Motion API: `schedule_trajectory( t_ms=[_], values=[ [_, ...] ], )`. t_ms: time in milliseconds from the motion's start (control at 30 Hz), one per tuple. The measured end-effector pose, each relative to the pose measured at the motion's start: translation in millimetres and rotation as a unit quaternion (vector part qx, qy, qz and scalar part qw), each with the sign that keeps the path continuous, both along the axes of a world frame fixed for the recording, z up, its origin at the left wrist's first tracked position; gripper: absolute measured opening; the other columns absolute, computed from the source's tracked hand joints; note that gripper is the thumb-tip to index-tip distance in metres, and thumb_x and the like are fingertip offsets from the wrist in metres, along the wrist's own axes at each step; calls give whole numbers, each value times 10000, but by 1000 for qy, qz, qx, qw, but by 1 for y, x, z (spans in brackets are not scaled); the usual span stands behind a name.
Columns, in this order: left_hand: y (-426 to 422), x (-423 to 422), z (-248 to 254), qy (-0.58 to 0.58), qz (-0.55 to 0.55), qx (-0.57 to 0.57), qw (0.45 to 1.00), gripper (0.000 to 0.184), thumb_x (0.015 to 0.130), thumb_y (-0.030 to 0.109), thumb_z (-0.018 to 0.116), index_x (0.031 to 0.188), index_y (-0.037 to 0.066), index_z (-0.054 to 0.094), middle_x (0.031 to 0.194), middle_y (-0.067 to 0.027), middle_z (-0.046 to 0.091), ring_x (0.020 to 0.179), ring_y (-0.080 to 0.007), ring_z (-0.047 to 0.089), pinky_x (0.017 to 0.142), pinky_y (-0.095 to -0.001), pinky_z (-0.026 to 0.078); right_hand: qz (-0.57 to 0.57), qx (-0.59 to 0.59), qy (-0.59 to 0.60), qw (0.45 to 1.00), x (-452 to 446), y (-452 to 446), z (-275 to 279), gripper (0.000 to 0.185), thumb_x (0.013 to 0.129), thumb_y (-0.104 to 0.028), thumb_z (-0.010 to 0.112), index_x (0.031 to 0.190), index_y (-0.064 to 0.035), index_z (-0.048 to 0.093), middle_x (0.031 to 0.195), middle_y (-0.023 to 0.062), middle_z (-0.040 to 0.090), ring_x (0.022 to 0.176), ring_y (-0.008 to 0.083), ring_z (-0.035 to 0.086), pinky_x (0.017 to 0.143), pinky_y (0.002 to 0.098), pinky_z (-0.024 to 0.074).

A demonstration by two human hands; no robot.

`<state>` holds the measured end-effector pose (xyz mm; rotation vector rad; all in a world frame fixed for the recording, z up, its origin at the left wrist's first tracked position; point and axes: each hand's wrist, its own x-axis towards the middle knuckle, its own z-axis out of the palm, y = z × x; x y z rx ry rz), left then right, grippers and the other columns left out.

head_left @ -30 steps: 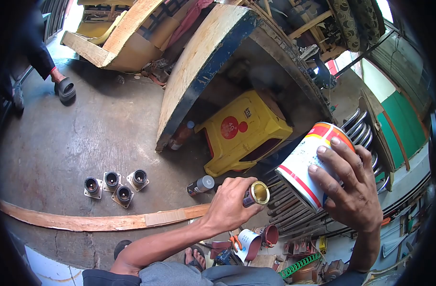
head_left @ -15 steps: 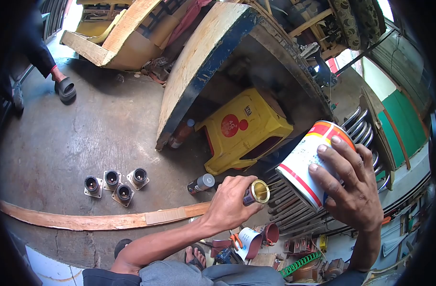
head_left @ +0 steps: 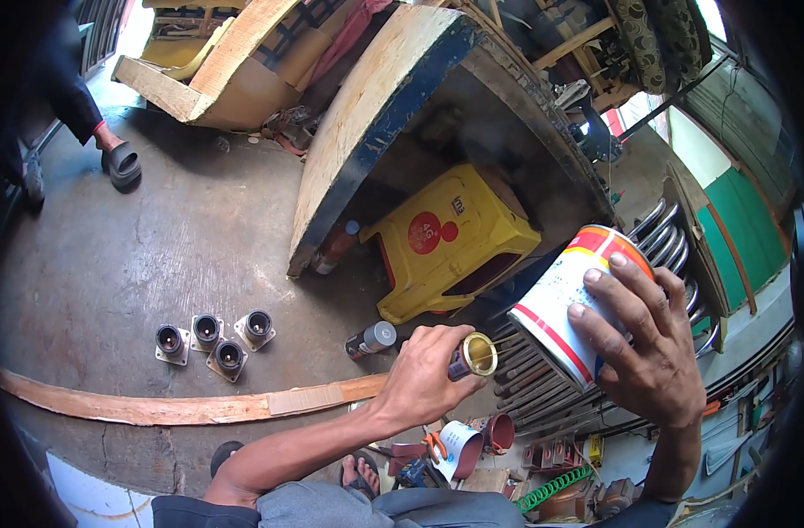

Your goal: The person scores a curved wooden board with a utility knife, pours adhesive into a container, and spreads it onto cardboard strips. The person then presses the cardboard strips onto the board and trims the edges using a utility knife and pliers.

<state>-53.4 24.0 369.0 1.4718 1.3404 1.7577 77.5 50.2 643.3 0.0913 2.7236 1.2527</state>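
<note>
My left hand (head_left: 430, 370) is closed around a small dark can (head_left: 460, 359) whose open top shows a golden inside. In my right hand (head_left: 653, 352) is a larger white can (head_left: 551, 304) with red and orange bands, tilted towards the small one. A thin yellowish strand of liquid runs between the large can's lower edge and the small can's mouth. The two cans stay apart from each other. A grey-capped spray can (head_left: 370, 340) stands on the floor just left of my left hand.
Several dark cylinders on square plates (head_left: 230, 356) stand on the floor at left, near a long wooden strip (head_left: 182, 410). A yellow stool (head_left: 455, 238) lies under a wooden table (head_left: 367, 114). Metal rods (head_left: 551, 378) lie at right. Another person's foot (head_left: 120, 164) is at upper left.
</note>
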Motion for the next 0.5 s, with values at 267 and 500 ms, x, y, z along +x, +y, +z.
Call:
schedule_trajectory(
  t_ms=[267, 500],
  values=[
    [1, 1, -2, -2, 2, 5, 1000, 662, 801, 252, 832, 1340, -35, 575, 1226, -205, 644, 1189, -359, 591, 1049, -438, 464, -2, 4, -5, 1000, 1, 1, -1, 960, 513, -46, 906, 1377, -262, 547, 1499, 51, 515, 1445, 296, 441, 1103, 570, 377],
    [1, 1, -3, -1, 1, 6, 1000, 666, 797, 255, 835, 1339, -33, 576, 1213, -203, 646, 1183, -360, 591, 1046, -438, 465, -7, 2, -6, 1000, 1, 1, -2, 972, 498, -46, 908, 1375, -262, 549, 1498, 50, 516, 1443, 297, 443, 1101, 569, 377]
  ],
)
